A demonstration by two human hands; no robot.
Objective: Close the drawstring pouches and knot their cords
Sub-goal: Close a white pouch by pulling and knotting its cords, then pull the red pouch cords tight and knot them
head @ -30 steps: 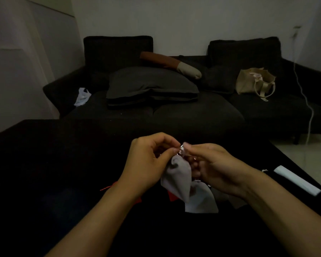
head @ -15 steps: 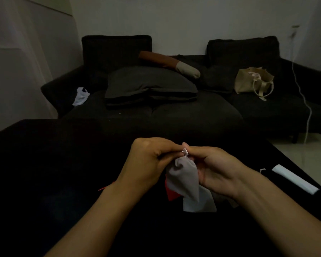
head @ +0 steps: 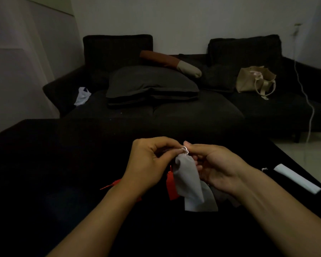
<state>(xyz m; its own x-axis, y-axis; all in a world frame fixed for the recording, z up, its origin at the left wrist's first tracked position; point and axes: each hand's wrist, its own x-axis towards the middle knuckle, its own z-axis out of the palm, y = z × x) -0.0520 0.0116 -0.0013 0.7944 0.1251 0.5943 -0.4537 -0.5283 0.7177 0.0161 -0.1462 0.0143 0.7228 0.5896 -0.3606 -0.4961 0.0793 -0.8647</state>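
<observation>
Fingers (head: 177, 151) of the left hand (head: 148, 164) pinched the white cord (head: 185, 150) at the gathered neck of the grey pouch (head: 188, 178); right hand (head: 217, 166) thumb and forefinger pinched the same cord from the other side, a small loop showing between the two pinches. Remaining right fingers curled loosely behind the pouch. Pouch hung from the cord, raised over the near middle of the dark worktop (head: 63, 164), neck already drawn shut. Judged step: tying the knot on this cord. To do it well: keep the neck cinched with one pinch, pass the free end through the loop with the other, pull snug close against the fabric so the mouth cannot reopen. Beneath the hands lay a white pouch (head: 200, 204) and a red pouch (head: 171, 186), partly hidden; whether those are knotted cannot be told. A white roll (head: 297, 178) lay near the worktop's right edge. Dark sofa (head: 174, 108) beyond the far edge.
</observation>
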